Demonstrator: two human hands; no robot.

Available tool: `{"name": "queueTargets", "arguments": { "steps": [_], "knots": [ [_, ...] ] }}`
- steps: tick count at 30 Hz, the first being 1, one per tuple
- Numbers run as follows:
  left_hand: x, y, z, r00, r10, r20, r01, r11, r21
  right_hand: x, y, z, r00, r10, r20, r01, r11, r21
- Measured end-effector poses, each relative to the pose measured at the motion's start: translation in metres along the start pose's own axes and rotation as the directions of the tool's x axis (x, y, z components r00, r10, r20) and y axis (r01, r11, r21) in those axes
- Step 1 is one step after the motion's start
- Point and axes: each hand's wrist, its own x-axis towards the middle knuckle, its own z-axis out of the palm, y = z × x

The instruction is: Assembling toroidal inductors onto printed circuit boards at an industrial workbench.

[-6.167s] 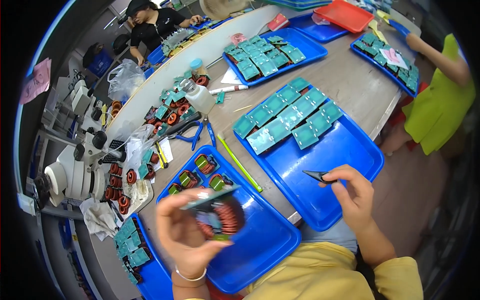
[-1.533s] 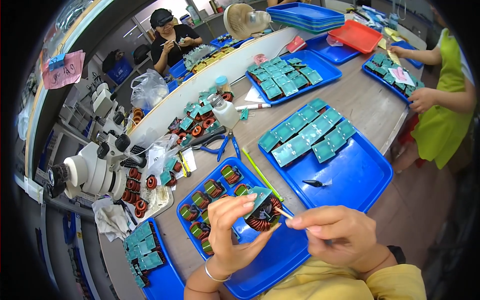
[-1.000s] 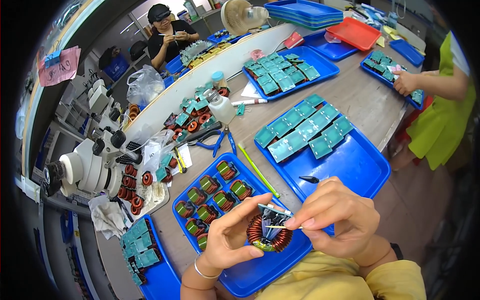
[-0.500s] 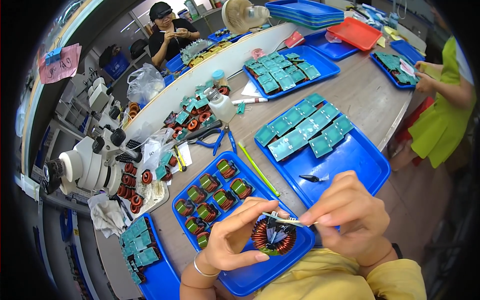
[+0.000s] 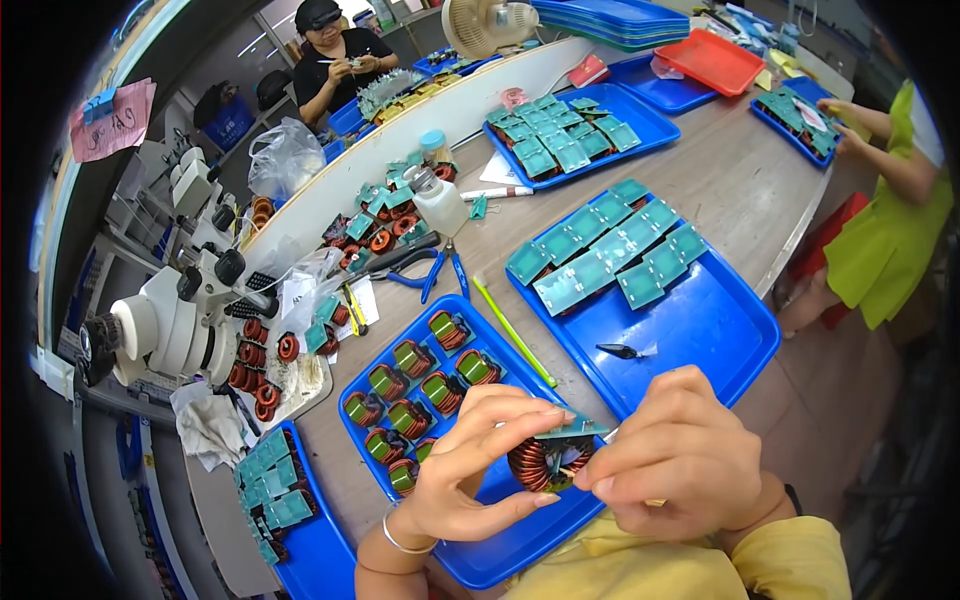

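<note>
My left hand (image 5: 455, 475) is closed around a toroidal coil (image 5: 533, 463) with copper-coloured windings and a dark middle. A green circuit board (image 5: 570, 426) sits along the coil's upper side, under my left fingers. My right hand (image 5: 685, 460) pinches a thin pale stick (image 5: 573, 473) and holds it against the coil's right side; my fingers hide most of it. Below both hands lies a blue tray (image 5: 480, 560) with several similar coils (image 5: 410, 418), their green faces up.
Farther right, a blue tray (image 5: 735, 335) bears green boards and a small dark pointed piece (image 5: 622, 351). A green stick (image 5: 515, 335), blue pliers (image 5: 425, 275) and a bottle (image 5: 438, 203) lie or stand beyond. A microscope (image 5: 170, 325) stands left; people (image 5: 340, 65) work behind and at right.
My left hand has turned the coil, so its board faces up more. My right hand has moved the stick from the board's edge down to the coil's side.
</note>
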Motion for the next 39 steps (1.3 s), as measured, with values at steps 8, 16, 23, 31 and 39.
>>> {"name": "queueTargets", "arguments": {
  "steps": [8, 16, 23, 31, 39],
  "knots": [
    [0.0, 0.006, 0.0, 0.999, -0.027, 0.026, 0.024, 0.995, 0.096, -0.002, 0.006, 0.006, 0.999, -0.006, 0.034, 0.006, 1.0, 0.0],
    [-0.002, 0.009, 0.003, 0.998, -0.058, 0.008, 0.057, 0.993, 0.102, -0.002, 0.014, 0.001, 0.995, 0.096, 0.034, -0.101, 0.979, 0.179],
    [-0.002, 0.005, 0.003, 0.997, -0.072, -0.001, 0.071, 0.977, 0.201, -0.005, 0.016, -0.012, 0.98, 0.082, -0.181, -0.021, 0.949, 0.314],
    [-0.008, 0.001, 0.005, 0.98, -0.192, -0.055, 0.172, 0.953, -0.25, -0.008, 0.028, -0.004, 0.981, 0.004, -0.192, 0.031, 0.983, 0.181],
    [-0.014, -0.001, 0.003, 0.954, -0.295, -0.053, 0.236, 0.85, -0.471, -0.017, 0.065, 0.02, 0.836, 0.543, -0.083, -0.489, 0.805, 0.337]
  ]
}}
